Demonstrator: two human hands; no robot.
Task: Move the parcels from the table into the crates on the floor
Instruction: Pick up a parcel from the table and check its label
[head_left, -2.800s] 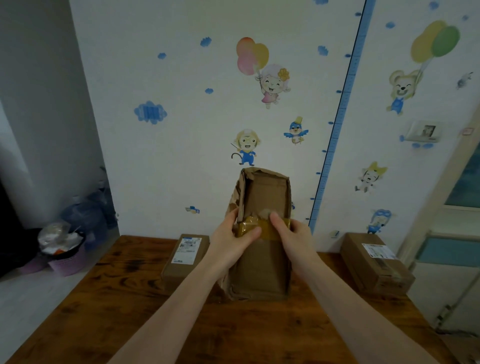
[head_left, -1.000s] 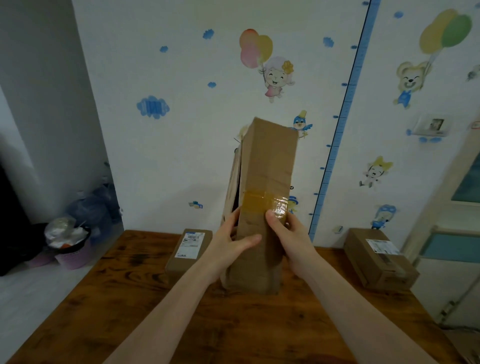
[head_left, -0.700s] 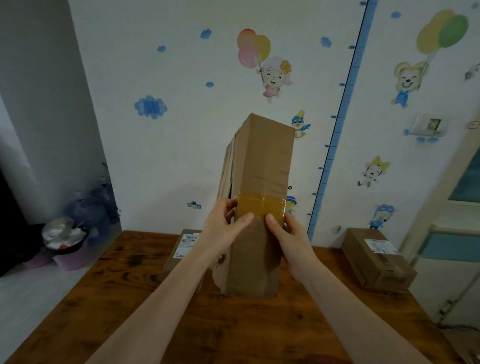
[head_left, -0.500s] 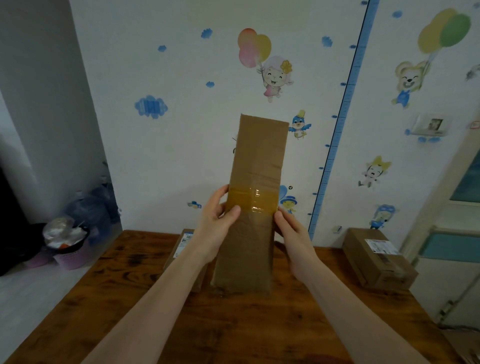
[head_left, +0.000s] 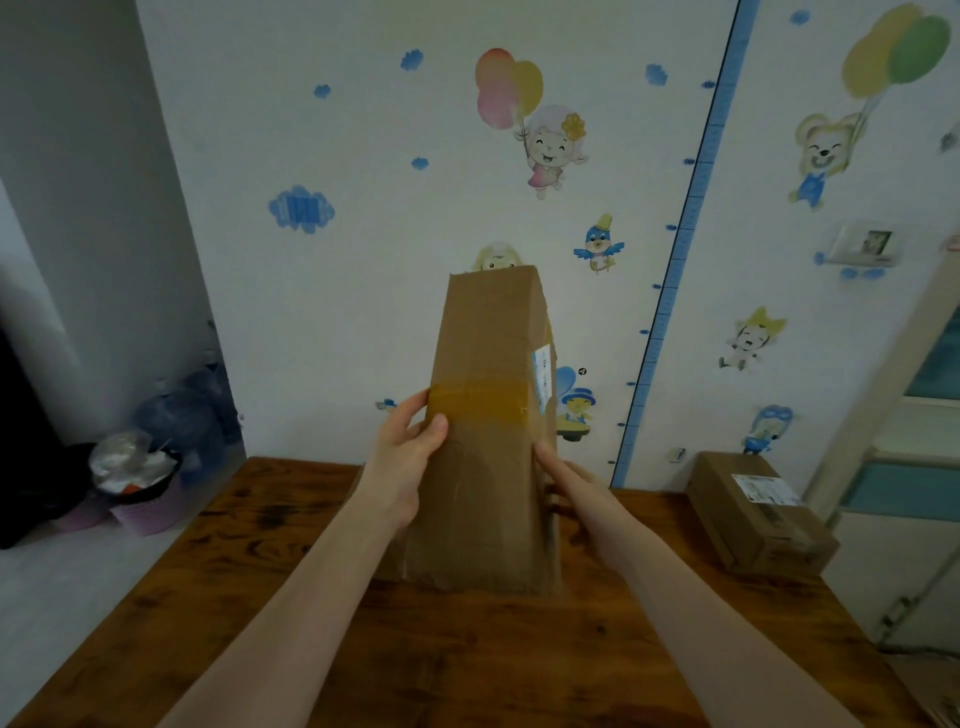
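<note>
A tall parcel (head_left: 483, 467) stands upright over the middle of the tabletop (head_left: 467, 665), gripped by both hands. The left hand (head_left: 400, 467) clasps its left edge at the tape band (head_left: 478, 400) (thumb on the front). The right hand (head_left: 576, 493) holds the right side. A smaller parcel (head_left: 758, 514) lies near the far right corner.

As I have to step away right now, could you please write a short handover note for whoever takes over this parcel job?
Left grip: holds the tall parcel at its left edge, thumb on the front.
Right grip: holds its right edge.
The tall parcel is upright over the table; I cannot tell whether it is lifted. Labelled parcel lies at the table's far right; another parcel is mostly hidden behind the tall one.
Done: nothing that shows; crates are out of view.
Left: all three parcels.
</note>
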